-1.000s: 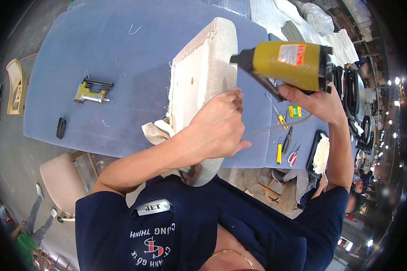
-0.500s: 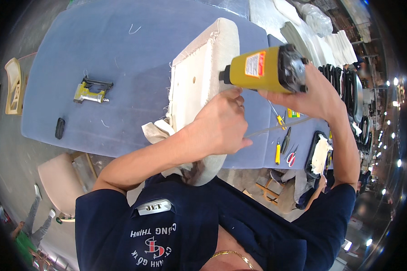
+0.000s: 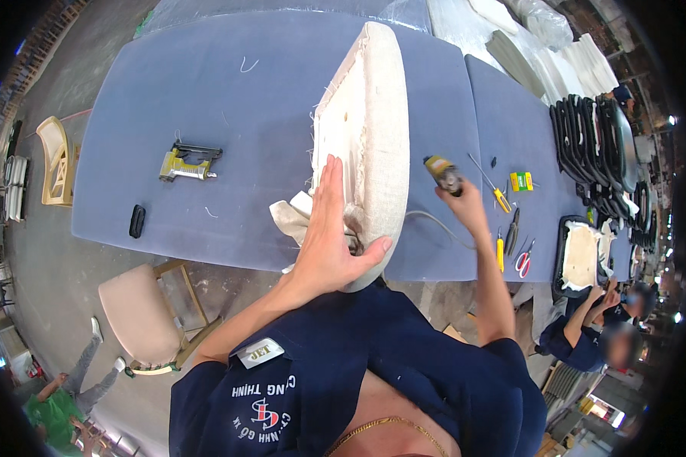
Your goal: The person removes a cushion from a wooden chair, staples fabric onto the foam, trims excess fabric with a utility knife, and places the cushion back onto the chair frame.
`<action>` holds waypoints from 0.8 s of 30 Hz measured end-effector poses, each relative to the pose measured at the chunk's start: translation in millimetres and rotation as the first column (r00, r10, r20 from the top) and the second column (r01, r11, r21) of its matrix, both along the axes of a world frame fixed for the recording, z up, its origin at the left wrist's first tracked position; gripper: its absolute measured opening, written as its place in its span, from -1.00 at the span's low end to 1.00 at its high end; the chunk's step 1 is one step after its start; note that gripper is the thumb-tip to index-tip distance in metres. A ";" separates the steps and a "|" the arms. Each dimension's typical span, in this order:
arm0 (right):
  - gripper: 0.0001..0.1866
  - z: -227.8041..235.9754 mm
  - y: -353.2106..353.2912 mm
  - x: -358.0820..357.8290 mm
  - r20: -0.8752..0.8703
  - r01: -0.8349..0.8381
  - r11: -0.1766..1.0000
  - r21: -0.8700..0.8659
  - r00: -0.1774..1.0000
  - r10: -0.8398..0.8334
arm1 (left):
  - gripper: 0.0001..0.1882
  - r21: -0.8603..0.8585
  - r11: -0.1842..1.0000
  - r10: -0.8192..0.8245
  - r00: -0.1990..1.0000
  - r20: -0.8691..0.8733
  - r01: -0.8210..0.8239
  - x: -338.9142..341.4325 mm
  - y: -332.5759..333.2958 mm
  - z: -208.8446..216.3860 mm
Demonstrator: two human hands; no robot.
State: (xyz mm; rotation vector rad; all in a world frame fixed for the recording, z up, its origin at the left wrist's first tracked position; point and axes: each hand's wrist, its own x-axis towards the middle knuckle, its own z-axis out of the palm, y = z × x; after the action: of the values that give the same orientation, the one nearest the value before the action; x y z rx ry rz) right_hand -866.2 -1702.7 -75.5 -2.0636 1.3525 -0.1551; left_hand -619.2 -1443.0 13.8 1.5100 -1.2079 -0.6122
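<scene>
A beige fabric-covered chair seat (image 3: 385, 137) stands on edge at the table's near side, its pale underside turned left. Frayed cloth edges and a loose flap (image 3: 288, 221) show along it. My left hand (image 3: 331, 236) rests against the seat, fingers straight and flat on the underside, thumb spread toward the padded side. To the right, my right hand (image 3: 465, 202) is closed on a yellow-and-black power tool (image 3: 443, 174), held apart from the seat. It is slightly blurred, so its exact kind is unclear. A grey cord or hose (image 3: 438, 219) runs below it.
On the blue padded table (image 3: 221, 91) lie a staple gun (image 3: 189, 161), a black oblong object (image 3: 137, 221), a screwdriver (image 3: 500, 198), pliers (image 3: 513, 231), scissors (image 3: 524, 260) and a small box (image 3: 521, 181). A co-worker (image 3: 579, 324) is beside a black-edged seat (image 3: 579, 255) at right.
My right hand has drawn the tool away from the seat, down and to the right. My left hand's fingers have straightened and now lie along the seat's underside.
</scene>
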 end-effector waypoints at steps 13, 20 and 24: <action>-0.03 95.3 113.8 148.8 0.816 -0.247 0.860 0.447 0.506 -0.279 | -0.02 0.143 0.985 -0.022 0.899 -0.437 0.093 2.9 -8.0 -2.3; 0.19 96.5 141.1 150.9 0.853 -0.370 0.882 0.293 0.518 -0.066 | -0.21 0.181 0.983 0.143 0.652 -0.745 -0.009 9.2 -24.7 18.5; 0.32 101.3 137.8 136.6 0.812 -0.442 0.846 0.300 0.583 0.016 | -0.22 0.161 0.985 0.074 0.684 -0.726 0.063 10.6 -17.1 25.3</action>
State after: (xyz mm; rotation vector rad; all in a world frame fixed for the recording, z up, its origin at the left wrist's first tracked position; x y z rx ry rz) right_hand -729.6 -1565.0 25.8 -1.4176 0.4616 -0.4999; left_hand -608.6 -1460.1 39.1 1.1974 -0.5218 -1.2083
